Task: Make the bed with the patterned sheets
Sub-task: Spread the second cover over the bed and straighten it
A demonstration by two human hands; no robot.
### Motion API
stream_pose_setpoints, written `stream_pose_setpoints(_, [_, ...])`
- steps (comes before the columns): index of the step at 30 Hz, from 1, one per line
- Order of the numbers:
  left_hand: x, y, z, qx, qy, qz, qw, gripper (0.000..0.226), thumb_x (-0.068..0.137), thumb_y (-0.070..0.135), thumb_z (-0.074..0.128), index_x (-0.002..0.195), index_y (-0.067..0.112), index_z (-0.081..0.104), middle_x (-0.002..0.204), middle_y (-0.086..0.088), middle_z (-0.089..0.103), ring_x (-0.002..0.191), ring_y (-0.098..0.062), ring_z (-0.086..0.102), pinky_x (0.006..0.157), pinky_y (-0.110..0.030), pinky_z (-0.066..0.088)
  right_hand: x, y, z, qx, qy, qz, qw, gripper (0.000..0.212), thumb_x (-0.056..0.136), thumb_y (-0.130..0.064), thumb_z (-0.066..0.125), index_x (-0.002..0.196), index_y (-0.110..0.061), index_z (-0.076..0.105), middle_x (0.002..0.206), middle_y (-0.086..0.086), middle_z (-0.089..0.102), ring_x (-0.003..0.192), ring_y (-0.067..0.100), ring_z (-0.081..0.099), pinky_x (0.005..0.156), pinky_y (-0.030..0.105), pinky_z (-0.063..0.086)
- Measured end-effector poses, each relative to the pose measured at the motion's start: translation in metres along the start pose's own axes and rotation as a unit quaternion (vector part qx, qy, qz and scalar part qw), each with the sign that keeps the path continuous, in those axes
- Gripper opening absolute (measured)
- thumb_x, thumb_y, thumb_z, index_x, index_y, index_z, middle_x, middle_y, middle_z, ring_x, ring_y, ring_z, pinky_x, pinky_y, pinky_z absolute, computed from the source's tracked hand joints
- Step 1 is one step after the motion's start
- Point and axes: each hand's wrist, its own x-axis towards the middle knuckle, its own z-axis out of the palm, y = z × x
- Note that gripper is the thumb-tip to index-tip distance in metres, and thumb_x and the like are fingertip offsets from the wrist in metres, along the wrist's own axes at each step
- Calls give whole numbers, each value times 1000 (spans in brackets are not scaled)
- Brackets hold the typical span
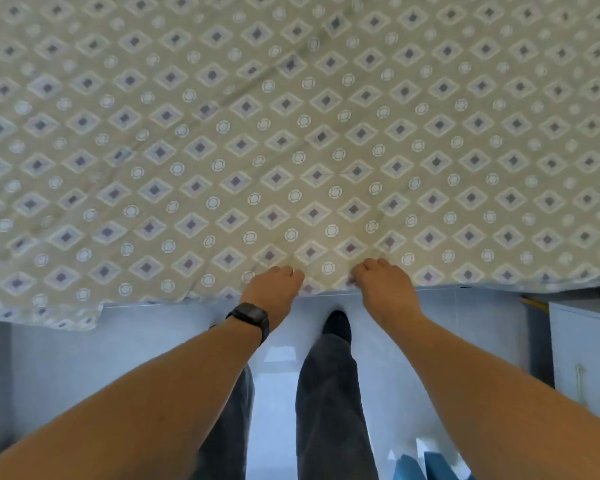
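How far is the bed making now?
The patterned sheet already lies spread over the bed. The left hand and the right hand both pinch its near edge. Diagonal creases and the uneven hem at the left remain to be smoothed.
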Motion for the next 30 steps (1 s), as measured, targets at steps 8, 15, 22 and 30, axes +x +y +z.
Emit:
stream_pose_setpoints(8, [-22, 9, 19, -25, -104, 32, 994, 27, 97, 2, 48, 119, 15, 52, 122, -6, 56, 112, -30, 58, 93, -38, 50, -33, -8, 17, 46, -61, -18, 997, 28, 99, -8, 47, 126, -15, 53, 120, 5, 60, 110, 24, 57, 89, 30, 44])
stream_pose_setpoints(15, [-28, 4, 26, -96, -147, 5, 984, 45, 103, 24, 47, 148, 26, 45, 158, 4, 40, 141, -22, 42, 116, -37, 35, -35, -18, 25, 104, -72, -10, 992, 42, 102, -18, 43, 144, -25, 47, 142, 0, 56, 125, 26, 55, 101, 37, 45])
stream_pose_setpoints(22, [-79, -47, -3, -160, -77, -75, 981, 38, 104, 21, 43, 140, 26, 51, 141, 0, 51, 127, -25, 50, 106, -37, 42, -37, -98, -21, 98, -61, -67, 991, 33, 107, -28, 40, 139, -25, 47, 133, -1, 57, 113, 22, 60, 98, 34, 50])
stream_pose_setpoints(30, [-228, -144, -102, -180, -41, -104, 977, 36, 102, 20, 43, 136, 24, 54, 139, -3, 54, 123, -27, 53, 100, -38, 45, -55, -251, -179, 171, -100, -24, 980, 39, 102, -33, 44, 139, -22, 52, 140, 8, 56, 122, 30, 56, 100, 42, 47])
